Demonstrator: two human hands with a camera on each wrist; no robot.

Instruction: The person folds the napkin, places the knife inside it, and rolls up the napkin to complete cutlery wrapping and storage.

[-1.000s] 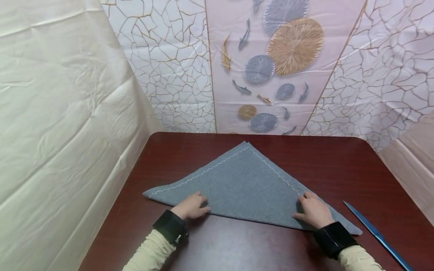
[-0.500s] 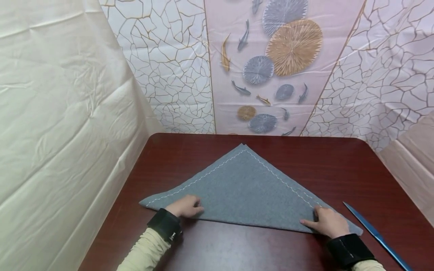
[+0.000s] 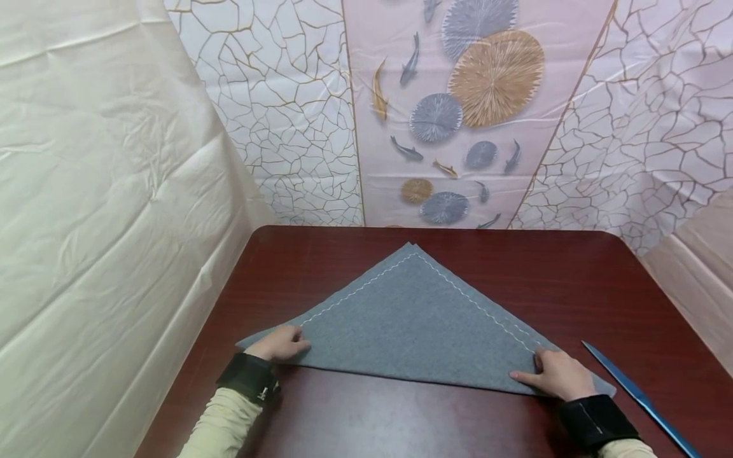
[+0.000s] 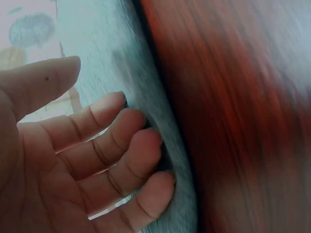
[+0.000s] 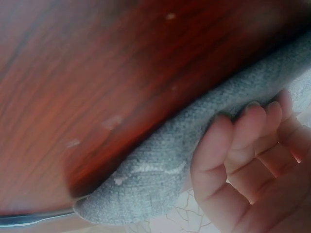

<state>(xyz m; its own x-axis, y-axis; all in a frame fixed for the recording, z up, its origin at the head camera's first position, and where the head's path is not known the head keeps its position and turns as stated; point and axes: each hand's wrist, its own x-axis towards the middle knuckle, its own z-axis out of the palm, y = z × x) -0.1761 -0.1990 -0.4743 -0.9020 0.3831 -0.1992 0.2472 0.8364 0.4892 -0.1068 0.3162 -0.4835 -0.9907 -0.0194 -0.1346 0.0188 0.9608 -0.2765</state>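
Observation:
A grey cloth (image 3: 412,318) with wavy white stitching along its two upper edges lies folded into a triangle, its long folded edge towards me. Near its left corner, my left hand (image 3: 279,343) rests on it. The left wrist view shows loosely bent fingers (image 4: 146,150) with their tips on the cloth and the thumb held apart. My right hand (image 3: 558,374) touches the cloth near the right corner, thumb spread towards the middle. In the right wrist view its relaxed fingers (image 5: 250,126) lie against the cloth beside the fold. Neither hand pinches the cloth.
A long blue strip-like object (image 3: 635,394), pointed at its far end, lies to the right of the cloth on the dark red-brown table (image 3: 366,420). A cream fabric sheet (image 3: 114,222) hangs at the left, and a patterned curtain (image 3: 446,114) hangs behind the table.
My left hand has slid left along the fold towards the left corner. The right hand has moved right and nearer to me. The cloth has shifted slightly, its left corner moving a little nearer.

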